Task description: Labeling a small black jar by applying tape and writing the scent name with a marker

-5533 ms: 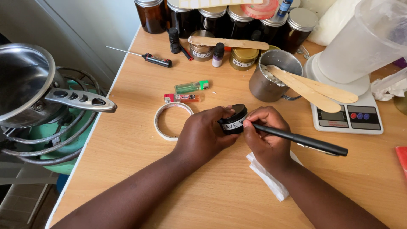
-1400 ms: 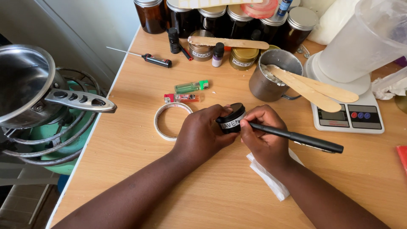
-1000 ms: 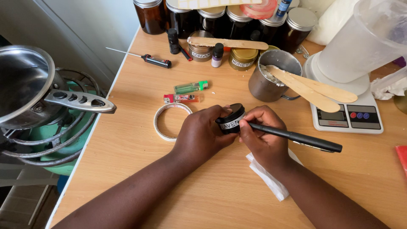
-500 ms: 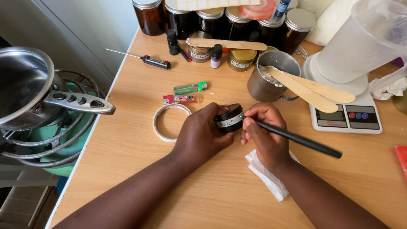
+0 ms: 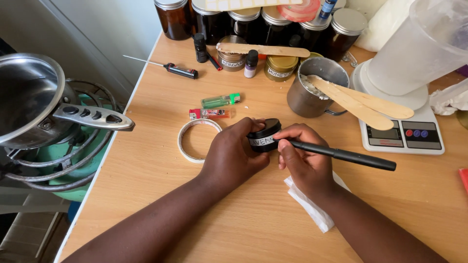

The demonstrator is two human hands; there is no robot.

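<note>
In the head view, a small black jar with a white label strip is held tilted just above the wooden table, near its middle. The jar is gripped from the left by the left hand, whose fingers are curled around its side and base, the thumb lying over the top edge. The right hand sits just to the right of the jar, its fingers pinched together on a black pen; the pen's tip is touching the label on the jar's side. A folded white tissue lies under the right wrist. A roll of tape lies beside the left hand, and two lighters are seen beyond it. A metal cup with wooden sticks and a kitchen scale stand farther back to the right.
</note>
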